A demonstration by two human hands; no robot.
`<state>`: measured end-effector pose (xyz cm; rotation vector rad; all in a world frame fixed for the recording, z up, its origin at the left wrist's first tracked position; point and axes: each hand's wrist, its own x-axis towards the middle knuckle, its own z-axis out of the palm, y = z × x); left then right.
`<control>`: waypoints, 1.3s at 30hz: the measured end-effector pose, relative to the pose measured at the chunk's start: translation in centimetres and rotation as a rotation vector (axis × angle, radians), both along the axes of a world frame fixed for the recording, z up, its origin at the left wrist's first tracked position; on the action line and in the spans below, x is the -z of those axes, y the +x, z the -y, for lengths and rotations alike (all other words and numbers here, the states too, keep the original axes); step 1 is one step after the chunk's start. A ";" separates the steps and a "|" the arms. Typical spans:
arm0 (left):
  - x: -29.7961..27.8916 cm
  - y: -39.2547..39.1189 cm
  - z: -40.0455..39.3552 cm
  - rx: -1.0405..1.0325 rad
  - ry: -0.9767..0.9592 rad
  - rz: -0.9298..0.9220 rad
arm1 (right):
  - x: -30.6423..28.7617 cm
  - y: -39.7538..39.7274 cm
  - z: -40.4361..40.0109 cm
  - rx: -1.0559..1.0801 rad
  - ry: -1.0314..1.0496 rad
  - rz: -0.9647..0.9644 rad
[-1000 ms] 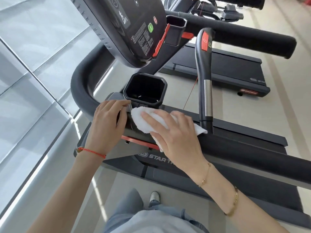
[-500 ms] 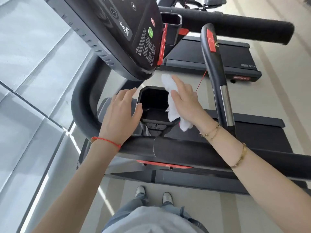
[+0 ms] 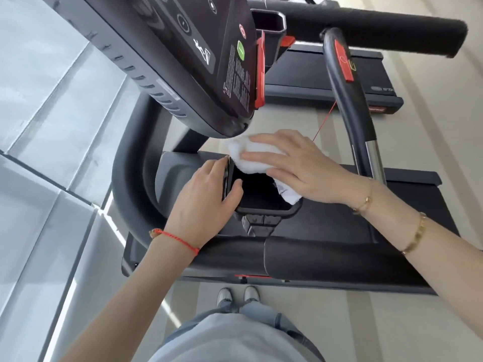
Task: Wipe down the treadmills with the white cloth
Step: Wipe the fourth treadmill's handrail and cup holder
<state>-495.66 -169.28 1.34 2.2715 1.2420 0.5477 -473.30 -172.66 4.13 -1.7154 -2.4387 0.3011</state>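
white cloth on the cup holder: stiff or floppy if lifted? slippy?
Probably floppy: the white cloth bunches under the right hand and its end droops into the cup holder. Likely light and thin. Its fuzzy surface suggests it grips rather than slides.

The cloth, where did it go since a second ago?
The right hand carried the cloth up from the front rail onto the far rim of the cup holder, fingers flat on it. The left hand shifted from the frame to grip the holder's left wall. The person stayed standing in place.
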 end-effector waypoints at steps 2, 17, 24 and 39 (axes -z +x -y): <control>-0.1 0.0 0.2 -0.003 0.005 0.011 | -0.2 -0.4 -1.3 -0.038 -0.012 -0.033; -0.4 0.2 0.5 -0.022 0.048 -0.022 | -0.1 0.1 -2.7 -0.127 -0.025 -0.104; -0.2 0.1 0.4 -0.018 0.047 -0.040 | 0.4 2.5 0.3 0.034 -0.134 -0.283; -0.2 0.1 0.5 -0.013 0.037 -0.023 | -0.3 0.1 -3.3 0.070 -0.184 -0.116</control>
